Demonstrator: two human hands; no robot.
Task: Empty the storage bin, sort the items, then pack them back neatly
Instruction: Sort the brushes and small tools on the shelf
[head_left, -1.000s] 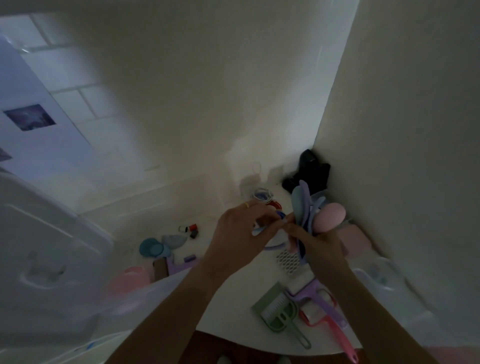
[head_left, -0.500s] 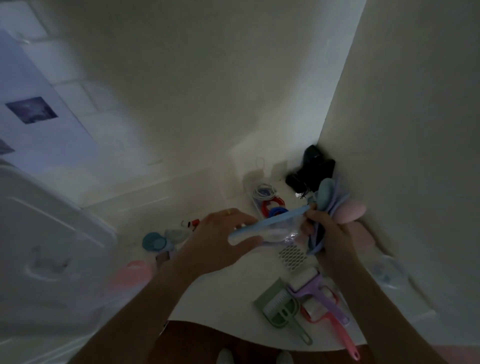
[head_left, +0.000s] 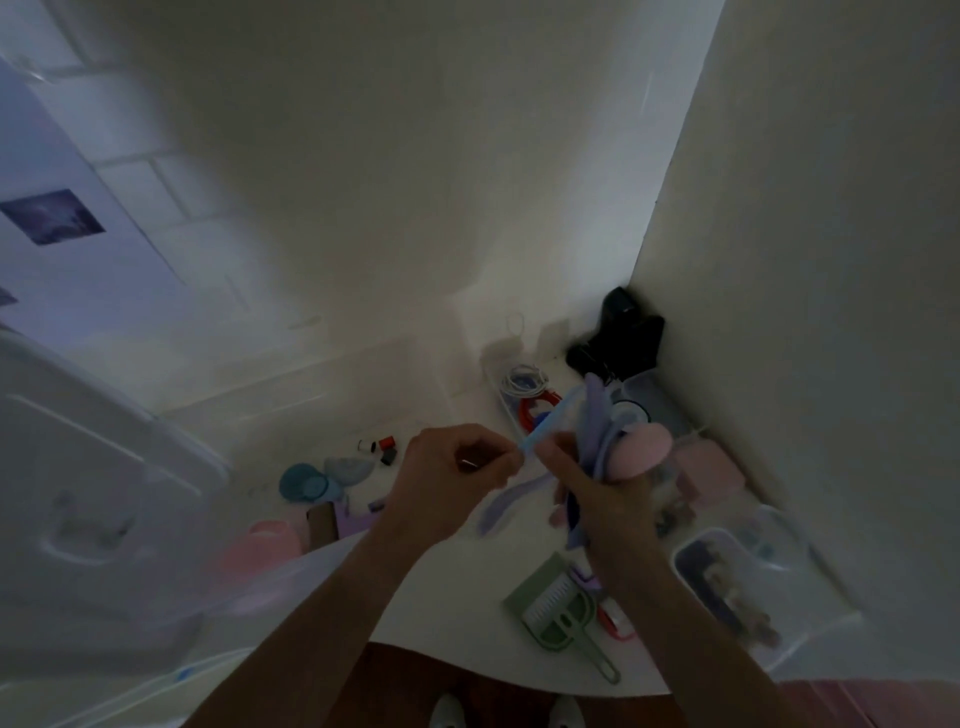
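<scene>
Looking down into a dim room corner, the view takes in a white table (head_left: 457, 613) whose curved near edge cuts across the bottom, pushed against pale walls that meet at the far right corner. Both hands hover over the middle of the surface. The left hand (head_left: 452, 480) has its fingers curled, pinching the near end of a thin light-blue stick-like piece (head_left: 545, 425) that angles up toward the far right. The right hand (head_left: 597, 486) grips a bundle of lilac utensils (head_left: 597, 421) together with a pink rounded brush (head_left: 641, 449); lilac handles hang out below the fist.

At the table's left edge, a clear storage bin (head_left: 93, 509) fills the left of the frame, blurred, with something pink (head_left: 260, 551) at its near wall. Near the left-middle of the surface lie a teal round lid (head_left: 303, 482), a pale-blue scrap (head_left: 349, 467) just beside it, and small thread spools (head_left: 382, 447) further back. In the far right corner stands a black object (head_left: 621, 338), possibly a charger or device; it is too dark to say. Just in front of it sits a coil of white cord (head_left: 524, 382) with red and blue rings (head_left: 537, 410). Along the right edge are a pink box (head_left: 709, 467) and a clear container of dark items (head_left: 727, 587). Toward the near edge rests a green scoop with a comb insert (head_left: 558, 608), handle pointing to the near right. Brown floor and white shoe tips (head_left: 449, 709) show below the rim.
</scene>
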